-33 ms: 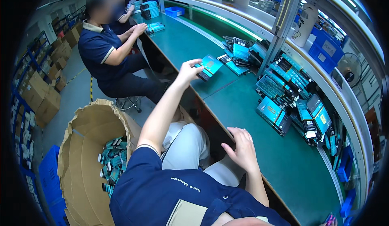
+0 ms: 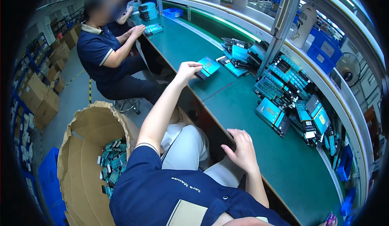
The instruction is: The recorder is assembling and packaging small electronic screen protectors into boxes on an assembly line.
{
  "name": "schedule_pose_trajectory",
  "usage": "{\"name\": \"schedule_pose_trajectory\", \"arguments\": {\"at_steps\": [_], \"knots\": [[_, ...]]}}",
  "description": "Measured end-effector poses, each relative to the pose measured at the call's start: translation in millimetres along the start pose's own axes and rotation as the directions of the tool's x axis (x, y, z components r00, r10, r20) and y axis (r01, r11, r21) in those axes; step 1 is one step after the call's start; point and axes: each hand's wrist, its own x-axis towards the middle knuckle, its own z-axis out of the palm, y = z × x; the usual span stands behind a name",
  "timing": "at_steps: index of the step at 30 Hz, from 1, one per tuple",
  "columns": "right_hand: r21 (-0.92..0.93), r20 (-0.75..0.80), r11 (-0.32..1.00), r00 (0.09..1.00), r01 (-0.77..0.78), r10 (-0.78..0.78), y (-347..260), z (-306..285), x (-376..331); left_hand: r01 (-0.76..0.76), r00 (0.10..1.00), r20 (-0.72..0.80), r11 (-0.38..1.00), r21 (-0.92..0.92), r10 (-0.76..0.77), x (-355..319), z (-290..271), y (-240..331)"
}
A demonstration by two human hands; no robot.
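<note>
My left hand [image 2: 189, 69]: arm stretched forward, fingers closed on the near edge of a flat teal-and-black rectangular box [image 2: 207, 67], which sits just above or on the long green workbench top [image 2: 243, 116]; I cannot tell whether it touches the surface.

My right hand [image 2: 242, 149]: empty, fingers spread and loosely curled, resting on the near edge of the same bench, well apart from the held box.

Beyond the left hand: a loose heap of similar teal and black flat boxes [image 2: 239, 55], near the held box, at the foot of a slanted grey metal post [image 2: 279, 27].

Right of the post: a larger pile of teal boxes [image 2: 291, 100] along the back of the bench, some tilted, some flat.

To my left, on the floor: a big round brown cardboard bin [image 2: 85, 161], open-topped, with many small teal boxes [image 2: 112, 165] lying at its bottom.

Further along the bench: a seated person in a dark blue polo shirt [image 2: 101, 51], both hands at a short stack of teal boxes [image 2: 153, 29].

Far left: stacked brown cartons [image 2: 40, 96] on the floor.
</note>
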Motion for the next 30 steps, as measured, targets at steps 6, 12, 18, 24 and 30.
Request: {"name": "schedule_pose_trajectory", "arguments": {"at_steps": [6,12,18,24,30], "knots": [[0.171,-0.032,0.975,0.988,-0.146,0.153,0,3,6,-0.18,0.84,-0.103,0.453,0.873,0.533,78,-24,-52],[0.681,-0.044,0.663,0.887,-0.31,0.46,22,4,-1,-0.495,0.826,0.365,0.242,0.835,0.429,32,47,-35],[0.924,-0.113,0.337,0.713,-0.18,0.691,32,0,-6,-0.552,0.822,0.45,0.291,0.782,0.349,34,47,-45],[0.781,-0.506,0.62,0.5,-0.081,0.703,48,9,-11,-0.574,0.814,0.479,0.327,0.751,0.328,35,42,-48],[0.76,-0.598,0.649,0.374,-0.016,0.709,61,10,-19,-0.584,0.808,0.505,0.308,0.751,0.302,35,42,-41]]}}
